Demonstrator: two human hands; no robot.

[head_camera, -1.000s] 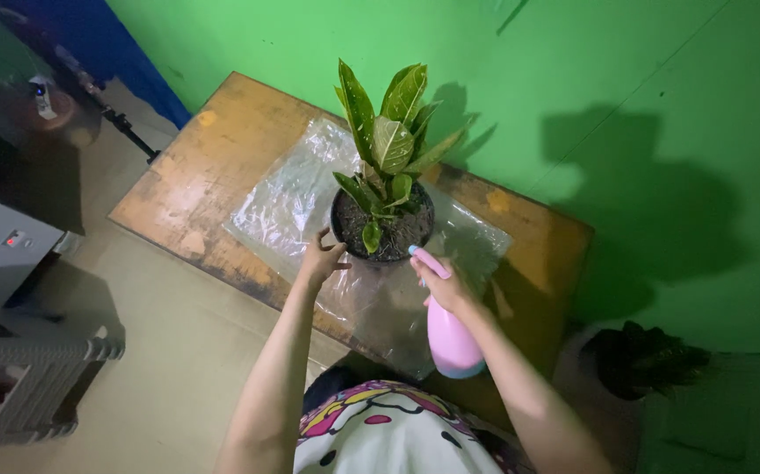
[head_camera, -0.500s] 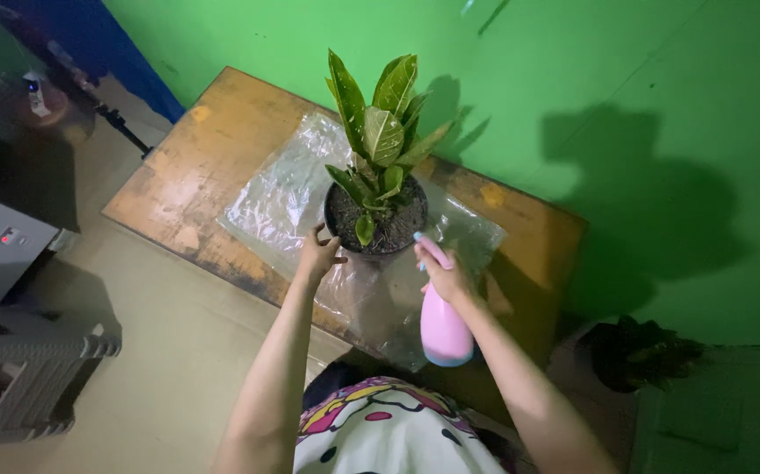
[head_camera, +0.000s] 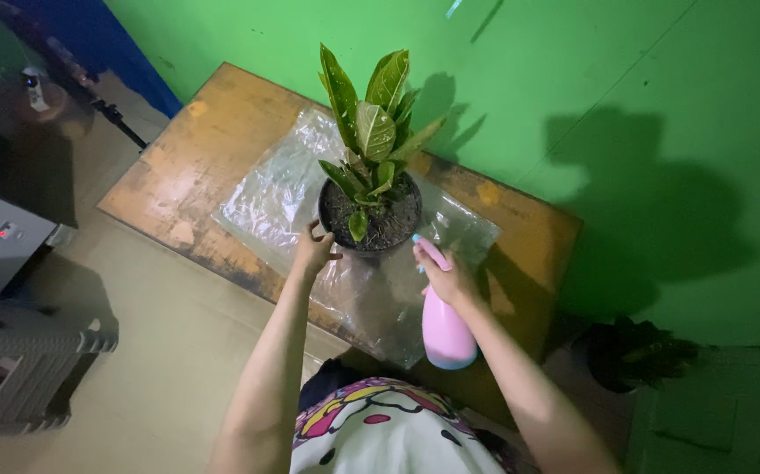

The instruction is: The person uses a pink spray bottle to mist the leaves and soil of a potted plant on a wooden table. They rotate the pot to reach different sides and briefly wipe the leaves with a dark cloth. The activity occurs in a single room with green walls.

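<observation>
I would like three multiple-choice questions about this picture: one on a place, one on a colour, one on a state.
1. Where does the plant pot stand?
A. on the clear plastic sheet on the wooden table
B. on the floor
C. on a chair

2. What colour is the spray bottle?
A. blue
B. pink
C. yellow

3. What is the left hand doing?
A. resting flat on the table
B. holding the bottle
C. touching the pot's rim

Answers:
1 A, the sheet lies under the pot.
2 B, the body is pink in the right hand.
3 C, its fingers meet the pot's edge.
</observation>
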